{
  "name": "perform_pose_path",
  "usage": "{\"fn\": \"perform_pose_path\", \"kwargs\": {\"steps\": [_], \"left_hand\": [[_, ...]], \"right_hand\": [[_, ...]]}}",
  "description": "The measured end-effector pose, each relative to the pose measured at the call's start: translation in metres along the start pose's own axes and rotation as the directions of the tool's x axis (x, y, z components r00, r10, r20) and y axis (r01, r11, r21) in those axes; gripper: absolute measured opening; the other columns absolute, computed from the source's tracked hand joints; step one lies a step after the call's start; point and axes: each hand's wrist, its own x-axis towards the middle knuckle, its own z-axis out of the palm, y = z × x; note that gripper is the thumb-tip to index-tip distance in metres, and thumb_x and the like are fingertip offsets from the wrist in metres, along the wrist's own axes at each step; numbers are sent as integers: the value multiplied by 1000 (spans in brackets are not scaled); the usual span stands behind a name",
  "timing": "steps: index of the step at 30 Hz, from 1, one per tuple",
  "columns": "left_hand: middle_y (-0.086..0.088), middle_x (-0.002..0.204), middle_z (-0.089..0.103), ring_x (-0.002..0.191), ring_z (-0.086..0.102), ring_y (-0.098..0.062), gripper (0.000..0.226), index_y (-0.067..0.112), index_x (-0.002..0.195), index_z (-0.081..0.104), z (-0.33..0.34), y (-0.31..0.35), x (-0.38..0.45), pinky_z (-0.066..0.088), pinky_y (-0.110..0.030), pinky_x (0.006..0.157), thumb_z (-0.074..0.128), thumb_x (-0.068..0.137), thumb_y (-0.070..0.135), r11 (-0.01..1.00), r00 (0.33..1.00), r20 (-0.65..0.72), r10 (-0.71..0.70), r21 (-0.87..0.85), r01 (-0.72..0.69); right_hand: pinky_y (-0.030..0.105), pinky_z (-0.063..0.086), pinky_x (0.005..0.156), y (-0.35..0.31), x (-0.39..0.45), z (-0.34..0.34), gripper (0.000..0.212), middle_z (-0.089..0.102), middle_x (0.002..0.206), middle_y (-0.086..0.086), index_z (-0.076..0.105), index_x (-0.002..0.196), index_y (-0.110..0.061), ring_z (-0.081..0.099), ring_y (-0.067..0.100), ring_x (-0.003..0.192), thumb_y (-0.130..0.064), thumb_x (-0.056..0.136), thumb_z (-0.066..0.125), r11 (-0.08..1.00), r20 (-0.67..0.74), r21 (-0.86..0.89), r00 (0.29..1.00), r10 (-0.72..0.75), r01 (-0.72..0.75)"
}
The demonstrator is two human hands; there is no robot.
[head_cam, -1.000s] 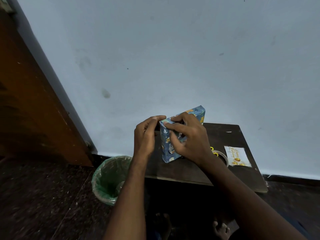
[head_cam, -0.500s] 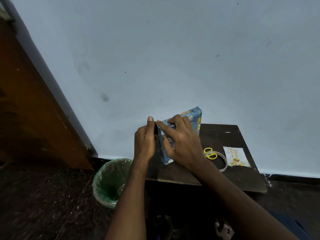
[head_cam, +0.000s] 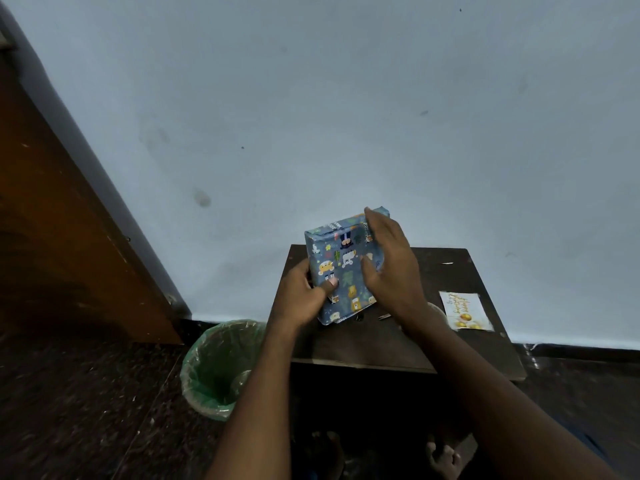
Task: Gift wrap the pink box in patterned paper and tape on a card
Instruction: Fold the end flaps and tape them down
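Note:
The box (head_cam: 343,265), fully covered in blue paper with cartoon animals, is held tilted above the small dark table (head_cam: 374,348), its broad face turned toward me. My left hand (head_cam: 303,297) grips its lower left edge, thumb pressed on the face. My right hand (head_cam: 391,268) holds the right side, with the fingers reaching up to the top right corner and the thumb on the face. A white greeting card (head_cam: 465,310) with gold print lies flat on the table to the right.
A green-lined waste bin (head_cam: 218,367) stands on the floor left of the table. A tape roll (head_cam: 437,308) and scissors tips (head_cam: 383,317) peek out behind my right wrist. The wall runs close behind; a wooden door (head_cam: 62,237) is at left.
The box has turned from standing on its narrow edge to showing its broad patterned face. My right hand moved from the near end to the right side; my left shifted to the lower left edge.

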Motion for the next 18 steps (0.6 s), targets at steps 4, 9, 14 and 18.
{"fn": "perform_pose_path", "kwargs": {"steps": [4,9,14,18], "left_hand": [[9,111,79,98,76,-10,16,29,114,71,6,2,5,64,-42,88,73,100,21,986,990,-110,-85,-153,68],[-4,106,80,93,74,-24,14,18,104,74,-1,4,12,60,-38,81,63,107,25,852,937,-158,-312,-484,202],[-14,109,80,89,76,-29,21,8,107,73,-2,5,15,61,-41,83,61,107,25,770,900,-119,-418,-572,282],[-6,105,78,84,73,-19,26,11,125,66,5,10,11,59,-28,54,65,105,28,686,900,26,-436,-638,351]], "right_hand": [[46,27,126,24,-5,6,105,27,169,8,17,166,-16,23,25,157,-23,84,82,970,63,-133,975,214,-205],[42,54,100,39,-1,-5,72,65,138,-5,57,147,-28,64,18,122,-53,84,80,753,297,134,751,590,-644],[34,59,74,30,5,-9,30,79,106,6,75,122,-13,74,15,88,-28,97,73,544,407,467,716,567,-697],[39,63,82,23,7,-3,62,72,126,22,58,136,5,73,26,104,-22,86,83,288,340,731,696,632,-618]]}}
